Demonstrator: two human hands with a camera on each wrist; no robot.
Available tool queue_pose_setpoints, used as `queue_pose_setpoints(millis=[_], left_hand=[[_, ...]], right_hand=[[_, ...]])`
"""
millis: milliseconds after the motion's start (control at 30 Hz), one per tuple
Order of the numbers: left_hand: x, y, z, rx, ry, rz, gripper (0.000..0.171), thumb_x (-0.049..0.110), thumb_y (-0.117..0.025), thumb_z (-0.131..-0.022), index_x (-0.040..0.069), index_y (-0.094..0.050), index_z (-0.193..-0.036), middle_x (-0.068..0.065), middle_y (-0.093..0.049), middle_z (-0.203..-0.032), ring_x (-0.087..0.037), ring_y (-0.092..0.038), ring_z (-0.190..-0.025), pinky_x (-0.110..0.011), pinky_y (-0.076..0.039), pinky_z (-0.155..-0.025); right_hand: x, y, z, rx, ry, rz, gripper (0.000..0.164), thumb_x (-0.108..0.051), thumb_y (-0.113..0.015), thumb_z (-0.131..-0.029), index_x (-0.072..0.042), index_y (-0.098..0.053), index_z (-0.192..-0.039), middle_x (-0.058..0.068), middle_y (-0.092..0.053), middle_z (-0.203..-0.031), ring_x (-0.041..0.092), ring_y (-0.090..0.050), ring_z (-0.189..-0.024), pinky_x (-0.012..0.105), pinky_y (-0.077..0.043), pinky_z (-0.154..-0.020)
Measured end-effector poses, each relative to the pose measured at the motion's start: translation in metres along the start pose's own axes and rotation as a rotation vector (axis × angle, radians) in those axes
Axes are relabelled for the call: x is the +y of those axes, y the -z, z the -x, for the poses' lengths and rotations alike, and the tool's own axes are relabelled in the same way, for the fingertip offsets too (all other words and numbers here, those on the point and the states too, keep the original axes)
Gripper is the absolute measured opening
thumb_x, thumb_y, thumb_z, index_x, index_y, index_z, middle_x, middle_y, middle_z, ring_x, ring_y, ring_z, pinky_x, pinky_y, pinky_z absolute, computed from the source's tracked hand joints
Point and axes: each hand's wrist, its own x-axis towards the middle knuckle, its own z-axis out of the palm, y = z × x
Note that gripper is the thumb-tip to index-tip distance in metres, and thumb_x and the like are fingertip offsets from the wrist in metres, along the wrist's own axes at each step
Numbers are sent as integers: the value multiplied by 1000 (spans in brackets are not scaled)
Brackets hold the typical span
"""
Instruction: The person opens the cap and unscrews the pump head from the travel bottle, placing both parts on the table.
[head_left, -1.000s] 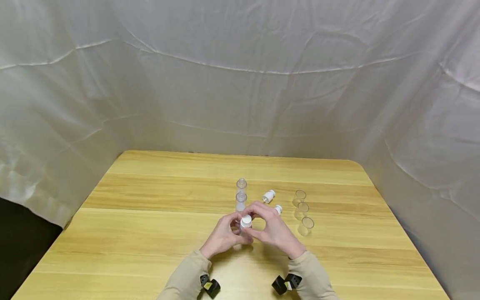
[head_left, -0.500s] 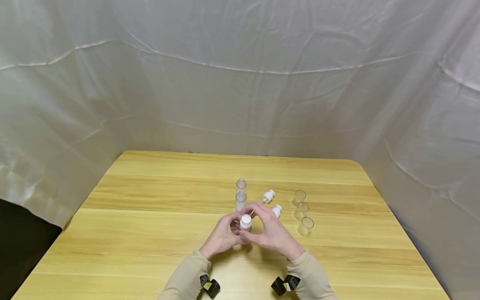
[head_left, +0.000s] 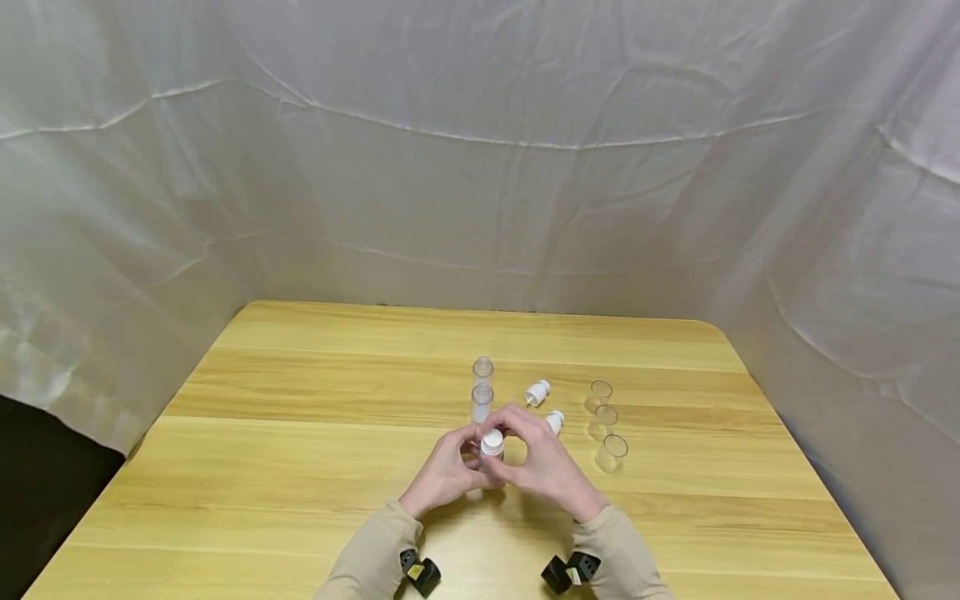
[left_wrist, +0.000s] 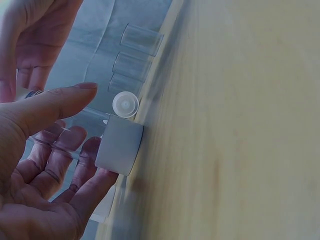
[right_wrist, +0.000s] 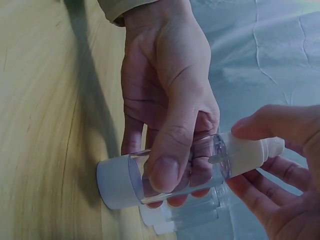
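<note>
My left hand [head_left: 444, 475] grips a clear bottle with a white base [left_wrist: 120, 146], its fingers wrapped round the transparent body. The bottle stands upright at the table, near the middle. At its top, my right hand [head_left: 543, 467] pinches a white pump head [right_wrist: 246, 155] between thumb and fingers. The pump's stem shows inside the bottle's neck in the right wrist view. Just behind the hands two more clear bottles [head_left: 482, 402] stand in a line. Two loose white pump heads [head_left: 537, 392] lie on the table to the right of those bottles, one partly behind my right hand.
Three clear caps [head_left: 613, 450] stand in a row to the right of my right hand. The wooden table [head_left: 262, 467] reaches well out to both sides. Grey cloth [head_left: 480, 183] hangs behind and beside it.
My right thumb and fingers loosened a little from the pump head half a second ago and now press against it again. The left hand and the bottle have stayed in place.
</note>
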Motion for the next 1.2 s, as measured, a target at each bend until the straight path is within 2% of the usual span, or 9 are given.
queue_pose_setpoints(millis=[167,333,433,533,767,933,1067,1200], left_hand=[[-1,1,-1,-2,-15,-21,40,3,-82,-75,-3,-64,-110,-16,-69,-107,-12,-64,-92,-17,-54,-83],[0,0,-1,7,-8,-27,37,5,-84,-74,-1,-64,-104,-13,-69,-104,-11,-64,-91,-19,-54,-83],[1,0,-1,14,5,-23,38,6,-86,-72,1,-65,-103,-12,-70,-104,-11,-64,-91,-21,-54,-82],[2,0,0,14,16,-6,37,6,-86,-72,1,-65,-102,-12,-70,-106,-11,-64,-93,-21,-55,-83],[0,-1,-1,7,-3,1,37,5,-84,-73,-1,-63,-103,-15,-69,-108,-12,-65,-94,-19,-55,-85],[-2,-1,-2,7,-7,-8,40,1,-83,-72,-2,-65,-107,-16,-68,-107,-12,-63,-91,-17,-54,-83],[-3,0,-2,6,-9,-21,39,1,-82,-73,-2,-64,-107,-15,-68,-106,-12,-62,-91,-16,-53,-82],[-1,0,-1,6,-12,-24,35,3,-83,-74,-1,-64,-103,-14,-68,-103,-12,-62,-91,-17,-53,-81]], right_hand=[[-1,0,0,-22,4,51,35,-5,-77,-77,-8,-63,-110,4,-67,-109,14,-63,-105,37,-57,-97],[-2,0,0,20,-37,80,42,-18,-86,-76,-10,-62,-110,-3,-63,-108,8,-56,-97,30,-56,-84],[-2,-1,0,57,-34,103,42,-19,-89,-74,-11,-62,-106,-4,-62,-102,8,-55,-88,26,-54,-76],[-1,-2,1,74,-39,105,38,-15,-87,-75,-13,-62,-103,-4,-61,-97,8,-55,-85,26,-54,-74],[-2,-2,0,47,-28,52,27,-8,-79,-81,-12,-62,-102,-2,-63,-97,7,-59,-89,25,-58,-81],[1,-1,1,4,5,22,30,-2,-75,-78,-7,-62,-106,2,-66,-104,9,-61,-98,29,-58,-89],[1,0,2,-15,3,15,34,-5,-76,-77,-8,-61,-108,3,-65,-109,11,-60,-102,37,-57,-92],[-1,0,1,4,-20,33,37,-10,-81,-78,-8,-61,-109,1,-63,-109,10,-58,-100,33,-56,-89]])
